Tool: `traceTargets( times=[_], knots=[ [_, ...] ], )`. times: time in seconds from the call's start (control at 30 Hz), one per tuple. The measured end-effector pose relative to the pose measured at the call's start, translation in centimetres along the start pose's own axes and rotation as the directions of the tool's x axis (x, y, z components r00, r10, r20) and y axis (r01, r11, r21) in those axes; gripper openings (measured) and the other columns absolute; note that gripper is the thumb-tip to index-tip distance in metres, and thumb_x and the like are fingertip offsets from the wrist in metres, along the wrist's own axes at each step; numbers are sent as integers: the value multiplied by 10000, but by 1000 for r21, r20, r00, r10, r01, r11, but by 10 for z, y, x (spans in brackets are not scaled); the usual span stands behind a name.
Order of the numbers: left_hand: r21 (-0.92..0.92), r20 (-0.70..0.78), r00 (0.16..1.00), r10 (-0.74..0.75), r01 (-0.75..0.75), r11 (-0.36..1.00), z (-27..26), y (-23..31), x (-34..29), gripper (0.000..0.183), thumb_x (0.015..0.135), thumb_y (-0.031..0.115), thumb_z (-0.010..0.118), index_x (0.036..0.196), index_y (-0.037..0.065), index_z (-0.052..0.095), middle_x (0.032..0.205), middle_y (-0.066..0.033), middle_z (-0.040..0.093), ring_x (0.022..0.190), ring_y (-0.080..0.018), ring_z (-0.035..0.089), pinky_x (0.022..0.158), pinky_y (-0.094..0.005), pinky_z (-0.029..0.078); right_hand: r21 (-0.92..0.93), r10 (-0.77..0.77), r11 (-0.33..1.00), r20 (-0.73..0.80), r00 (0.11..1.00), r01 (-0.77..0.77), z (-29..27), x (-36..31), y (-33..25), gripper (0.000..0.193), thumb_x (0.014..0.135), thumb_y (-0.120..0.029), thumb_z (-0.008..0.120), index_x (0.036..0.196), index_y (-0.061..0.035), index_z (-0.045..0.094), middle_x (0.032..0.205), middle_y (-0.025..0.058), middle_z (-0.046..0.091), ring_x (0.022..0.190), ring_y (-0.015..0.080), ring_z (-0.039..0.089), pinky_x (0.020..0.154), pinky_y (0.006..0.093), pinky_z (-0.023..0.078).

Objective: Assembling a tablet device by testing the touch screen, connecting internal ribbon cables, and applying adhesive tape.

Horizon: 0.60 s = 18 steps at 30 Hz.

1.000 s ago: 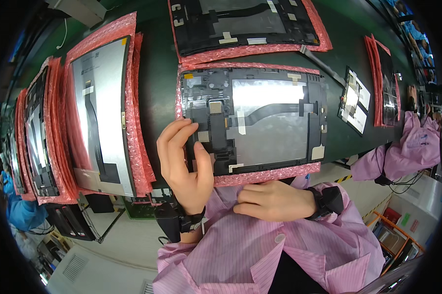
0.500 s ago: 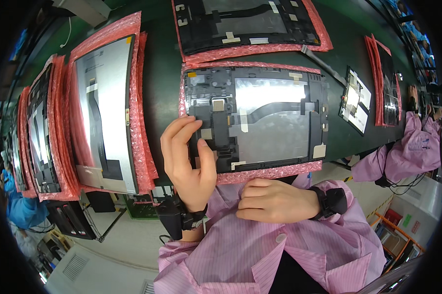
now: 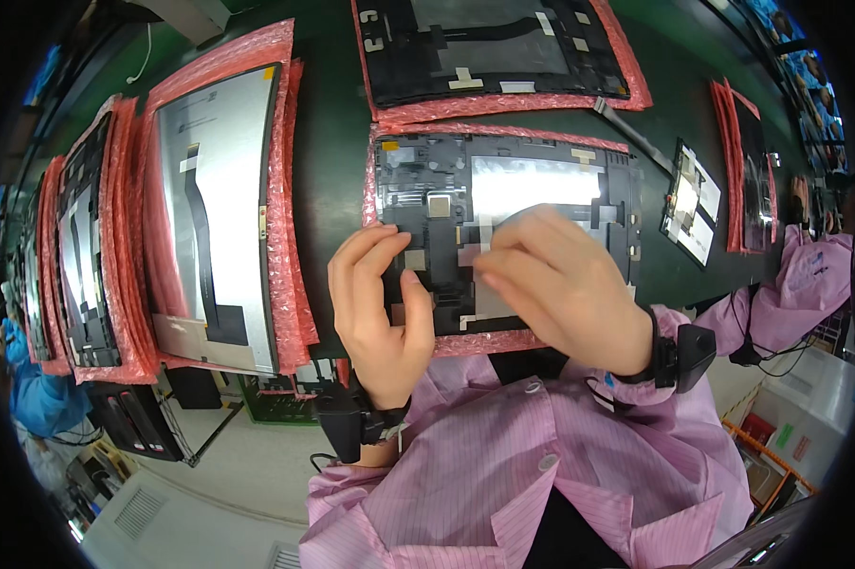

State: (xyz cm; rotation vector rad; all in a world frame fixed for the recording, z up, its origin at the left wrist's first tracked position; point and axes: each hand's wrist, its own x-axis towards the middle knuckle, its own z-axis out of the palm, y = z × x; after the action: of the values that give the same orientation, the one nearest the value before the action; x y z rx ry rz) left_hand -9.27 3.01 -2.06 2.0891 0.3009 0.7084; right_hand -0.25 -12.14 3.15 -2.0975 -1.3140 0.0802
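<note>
In front of me a tablet-like display assembly (image 3: 527, 177), with a black frame and a silver back, lies face down on pink bubble wrap (image 3: 489, 342). My left hand (image 3: 382, 308) rests at its left edge, fingers curved and apart, thumb on the black frame. Over the middle of the assembly is my right hand (image 3: 570, 289), its thumb and fingers pinched together beside the dark flat cable (image 3: 609, 214). Whatever sits between those fingertips is hidden or too small to make out. The right hand covers much of the cable and the lower silver area.
Beyond lies another display assembly (image 3: 489, 62) on bubble wrap. At left stand a silver panel (image 3: 233, 190) and a stack of wrapped assemblies (image 3: 91, 247). To the right are a small panel (image 3: 693, 204), a grey strip (image 3: 631, 133) and a wrapped stack (image 3: 752, 171). A co-worker's pink sleeve (image 3: 811, 275) shows.
My right hand has moved up from near my chest onto the assembly and now pinches over its middle. The left hand stays at the left edge. The whole view has shifted slightly.
</note>
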Motion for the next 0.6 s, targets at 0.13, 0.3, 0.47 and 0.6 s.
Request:
traceTargets(
  times=[0.13,0.3,0.47,0.6],
  knots=[
    [-16,3,1000,9,-9,1000,0,-2,0,287,692,-60,527,974,-27,569,1029,-158,546,964,-322,525,822,-388,427,-22,-14,1000,48,999,15,8,16,16,218,653,-3,600,869,-6,569,860,90,509,830,262,501,692,349,428],
    [-22,15,999,30,-30,999,-1,-4,-1,300,676,-68,532,972,-31,568,1025,-161,537,960,-327,525,817,-390,429,79,-133,990,184,974,120,8,33,32,263,662,43,551,917,-19,554,899,83,528,869,271,510,742,346,424],
    [-7,29,999,33,-33,999,-4,-2,0,287,716,-79,508,992,-17,560,1040,-161,553,959,-296,545,822,-363,437,307,-151,950,288,945,58,4,41,46,358,602,118,480,924,-17,560,856,111,543,824,301,504,731,367,425],
    [0,33,999,39,-39,999,-4,-3,1,284,713,-75,510,987,-19,562,1038,-160,553,955,-297,545,820,-365,438,283,-223,949,298,928,137,3,46,47,323,601,102,507,891,-24,570,835,102,540,812,298,504,714,371,426]
  ],
)
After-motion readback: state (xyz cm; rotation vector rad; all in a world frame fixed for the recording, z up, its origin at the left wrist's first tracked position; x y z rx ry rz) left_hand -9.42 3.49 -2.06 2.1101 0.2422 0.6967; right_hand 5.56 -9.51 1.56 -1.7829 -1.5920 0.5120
